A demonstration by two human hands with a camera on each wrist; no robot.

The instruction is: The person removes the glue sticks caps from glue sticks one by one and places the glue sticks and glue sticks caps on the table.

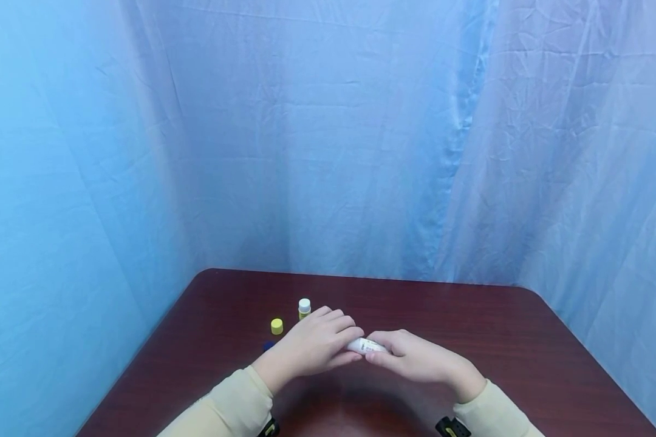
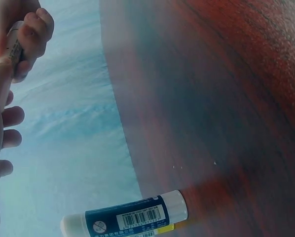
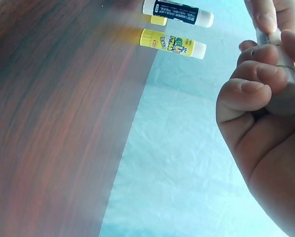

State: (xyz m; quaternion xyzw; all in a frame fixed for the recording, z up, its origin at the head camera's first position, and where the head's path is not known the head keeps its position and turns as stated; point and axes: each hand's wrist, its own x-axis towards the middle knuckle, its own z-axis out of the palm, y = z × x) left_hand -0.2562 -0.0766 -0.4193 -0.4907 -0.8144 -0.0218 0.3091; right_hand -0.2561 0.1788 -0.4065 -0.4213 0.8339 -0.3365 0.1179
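A white glue stick [image 1: 366, 346] with small print on its side is held between both hands above the table. My left hand [image 1: 319, 343] grips its left end, the fingers bent over it from above. At the other end, my right hand [image 1: 421, 355] holds the tube between thumb and fingers. In the right wrist view the curled fingers [image 3: 248, 94] wrap the tube, and its rounded end shows by the palm. The left hand's thumb and fingertips meet the glue stick's upper part there.
A yellow glue stick [image 3: 172, 44] with a white cap stands upright on the dark red table [image 1: 470, 328], left of the hands. Near it are a yellow cap-like cylinder [image 1: 276, 326] and a dark blue glue stick [image 2: 125, 217], mostly hidden by the left arm in the head view. Blue curtains surround the table.
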